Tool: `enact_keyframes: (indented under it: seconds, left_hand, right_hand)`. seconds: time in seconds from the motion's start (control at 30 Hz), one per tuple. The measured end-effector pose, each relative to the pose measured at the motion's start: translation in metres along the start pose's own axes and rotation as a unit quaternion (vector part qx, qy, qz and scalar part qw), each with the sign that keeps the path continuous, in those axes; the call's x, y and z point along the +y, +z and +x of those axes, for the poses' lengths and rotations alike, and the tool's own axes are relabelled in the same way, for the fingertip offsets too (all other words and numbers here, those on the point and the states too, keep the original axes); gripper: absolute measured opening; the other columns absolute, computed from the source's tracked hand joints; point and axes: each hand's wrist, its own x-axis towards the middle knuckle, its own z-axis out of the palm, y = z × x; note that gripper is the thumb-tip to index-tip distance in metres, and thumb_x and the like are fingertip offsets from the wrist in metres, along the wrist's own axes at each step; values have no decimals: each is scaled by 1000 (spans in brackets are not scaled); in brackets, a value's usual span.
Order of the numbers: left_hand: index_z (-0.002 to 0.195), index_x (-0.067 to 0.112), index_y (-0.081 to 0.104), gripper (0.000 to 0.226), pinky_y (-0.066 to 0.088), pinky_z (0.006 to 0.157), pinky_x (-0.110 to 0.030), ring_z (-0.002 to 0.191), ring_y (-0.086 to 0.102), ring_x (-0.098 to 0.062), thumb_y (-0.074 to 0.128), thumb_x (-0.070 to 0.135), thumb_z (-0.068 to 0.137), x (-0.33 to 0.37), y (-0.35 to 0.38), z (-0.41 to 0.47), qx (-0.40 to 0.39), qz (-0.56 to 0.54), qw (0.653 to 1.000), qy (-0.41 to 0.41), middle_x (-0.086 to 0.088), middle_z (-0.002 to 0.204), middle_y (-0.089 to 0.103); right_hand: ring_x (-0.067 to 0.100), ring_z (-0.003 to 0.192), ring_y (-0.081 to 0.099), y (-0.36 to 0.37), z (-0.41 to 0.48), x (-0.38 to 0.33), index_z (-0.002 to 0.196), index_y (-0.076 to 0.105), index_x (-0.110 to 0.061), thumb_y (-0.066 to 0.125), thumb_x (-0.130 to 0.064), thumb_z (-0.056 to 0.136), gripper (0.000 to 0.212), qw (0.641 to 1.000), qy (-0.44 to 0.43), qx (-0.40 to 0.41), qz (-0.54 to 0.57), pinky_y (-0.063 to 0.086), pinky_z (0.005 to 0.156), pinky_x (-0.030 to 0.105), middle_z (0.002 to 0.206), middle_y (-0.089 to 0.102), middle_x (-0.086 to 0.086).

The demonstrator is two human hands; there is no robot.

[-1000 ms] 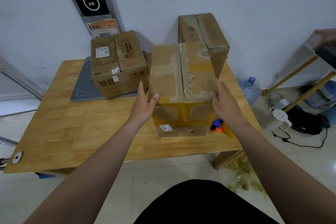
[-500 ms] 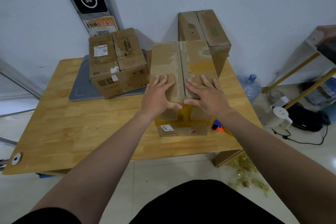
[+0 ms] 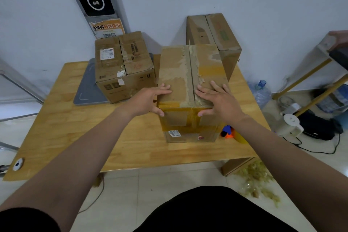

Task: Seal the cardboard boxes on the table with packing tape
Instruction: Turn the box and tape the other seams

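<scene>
A tall cardboard box (image 3: 190, 69) with torn old tape along its top seam stands at the middle of the wooden table (image 3: 79, 133). My left hand (image 3: 150, 100) lies flat on the box's near left top corner, thumb down on the front face. My right hand (image 3: 218, 100) presses flat on the right top flap beside the seam. A second box (image 3: 124, 66) sits to the left on a grey pad. A third box (image 3: 216, 37) stands behind, against the wall. A blue and orange tape dispenser (image 3: 227, 132) peeks out at the near box's right foot.
A grey pad (image 3: 86, 90) lies under the left box. Right of the table are a water bottle (image 3: 260, 92), a white kettle (image 3: 291, 126), cables and a wooden rack. Crumpled tape scraps (image 3: 254, 177) litter the floor by the table leg.
Both hands came from the box's sides onto its top flaps. Since half a second ago they have spread apart, the left sliding to the left corner and the right shifting right of the seam.
</scene>
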Motion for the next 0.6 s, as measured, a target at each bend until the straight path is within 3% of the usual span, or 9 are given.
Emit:
enact_keyframes:
  seconds: [0.13, 0.3, 0.43, 0.5, 0.6]
  left_hand:
    - [157, 26, 40, 103, 20, 125, -37, 153, 13, -1, 94, 27, 69, 13, -2, 1, -14, 31, 999, -25, 14, 166, 25]
    - [164, 16, 17, 112, 11, 128, -45, 158, -8, -16, 67, 72, 80, 45, 37, 13, 52, 55, 992, -103, 0, 172, 0]
    - [164, 19, 14, 119, 12, 128, -39, 157, -11, -10, 50, 86, 72, 44, 61, 15, 119, 108, 980, -118, 5, 172, -3]
    - [164, 22, 18, 118, 13, 127, -38, 156, -9, -7, 55, 85, 71, 39, 58, 14, 128, 76, 983, -106, 9, 172, -1]
    - [163, 27, 23, 113, 14, 125, -38, 156, -5, -3, 63, 81, 71, 33, 57, 11, 142, 35, 985, -87, 15, 171, 6]
  right_hand:
    - [14, 155, 6, -7, -2, 0, 149, 40, -46, 59, -82, 68, 90, 994, 21, 11, 102, -3, 124, 49, 159, 27, -27]
    - [22, 154, 16, -18, 8, -26, 145, 48, -42, 56, -76, 81, 73, 974, 96, 34, 203, 4, 122, 56, 157, 39, -14]
    - [25, 156, 8, 7, -2, -48, 157, 27, -37, 20, -85, 87, 86, 993, 108, 37, -19, 4, 123, 57, 168, 15, -11]
    - [28, 155, 13, 16, -8, -43, 158, 27, -36, 13, -83, 90, 84, 989, 104, 66, -81, 10, 123, 57, 168, 18, -6]
    - [29, 152, 25, 19, -16, -26, 155, 38, -31, 11, -84, 88, 89, 985, 102, 115, -75, 23, 120, 56, 164, 31, -2]
